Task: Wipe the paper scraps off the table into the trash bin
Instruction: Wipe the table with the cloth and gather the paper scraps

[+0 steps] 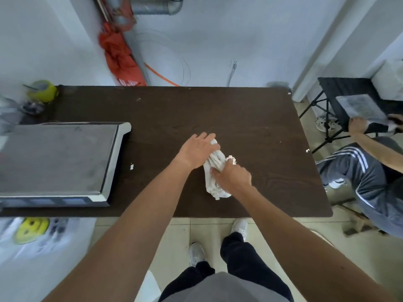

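Note:
A crumpled white cloth lies on the dark brown table near its middle. My left hand rests on the cloth's far end, fingers curled over it. My right hand grips the cloth's near part. A small heap of white paper scraps lies just right of the cloth, touching it. One scrap lies to the left, beside the grey machine. Another scrap sits at the table's right edge, and a tiny one lies nearby. No trash bin is in view.
A large flat grey machine fills the table's left part. A yellow tape roll stands at the far left corner. A seated person is right of the table by a black folding stand. A white plastic bag hangs below left.

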`<move>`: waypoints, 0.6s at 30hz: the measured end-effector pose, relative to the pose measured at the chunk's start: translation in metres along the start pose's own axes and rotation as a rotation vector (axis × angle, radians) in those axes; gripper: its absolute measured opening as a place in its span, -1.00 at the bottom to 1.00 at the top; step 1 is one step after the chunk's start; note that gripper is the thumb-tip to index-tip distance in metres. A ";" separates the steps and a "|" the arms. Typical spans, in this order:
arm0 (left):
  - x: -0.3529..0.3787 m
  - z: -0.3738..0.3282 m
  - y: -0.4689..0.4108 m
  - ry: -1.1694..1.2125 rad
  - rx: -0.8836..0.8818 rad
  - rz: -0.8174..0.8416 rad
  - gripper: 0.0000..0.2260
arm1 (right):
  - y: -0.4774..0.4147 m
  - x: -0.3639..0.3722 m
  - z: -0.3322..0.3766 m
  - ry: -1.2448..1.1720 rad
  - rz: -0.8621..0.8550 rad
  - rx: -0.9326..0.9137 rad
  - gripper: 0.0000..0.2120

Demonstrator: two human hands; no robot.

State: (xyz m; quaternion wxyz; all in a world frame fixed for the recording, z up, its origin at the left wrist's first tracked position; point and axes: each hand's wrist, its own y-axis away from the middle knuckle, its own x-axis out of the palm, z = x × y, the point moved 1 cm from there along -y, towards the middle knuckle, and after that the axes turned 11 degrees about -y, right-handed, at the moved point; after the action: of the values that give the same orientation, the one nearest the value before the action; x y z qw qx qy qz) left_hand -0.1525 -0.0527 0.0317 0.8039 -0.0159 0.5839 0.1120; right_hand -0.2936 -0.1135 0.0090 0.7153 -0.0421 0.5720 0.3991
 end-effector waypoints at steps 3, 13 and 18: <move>0.023 0.017 0.040 0.017 -0.070 0.107 -0.52 | 0.010 0.030 0.030 0.023 0.073 -0.098 -0.41; 0.064 0.001 0.093 0.264 -0.271 0.282 -0.49 | 0.032 0.081 0.043 0.146 0.138 -0.219 -0.41; 0.064 -0.032 0.086 0.317 -0.214 0.232 -0.54 | 0.039 0.078 -0.001 0.196 0.063 -0.280 -0.44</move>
State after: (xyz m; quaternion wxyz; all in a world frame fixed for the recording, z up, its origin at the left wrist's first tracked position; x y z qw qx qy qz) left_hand -0.1805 0.0363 -0.0301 0.6776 -0.0509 0.6856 0.2612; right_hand -0.3160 -0.0468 -0.0418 0.6304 -0.1619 0.5789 0.4912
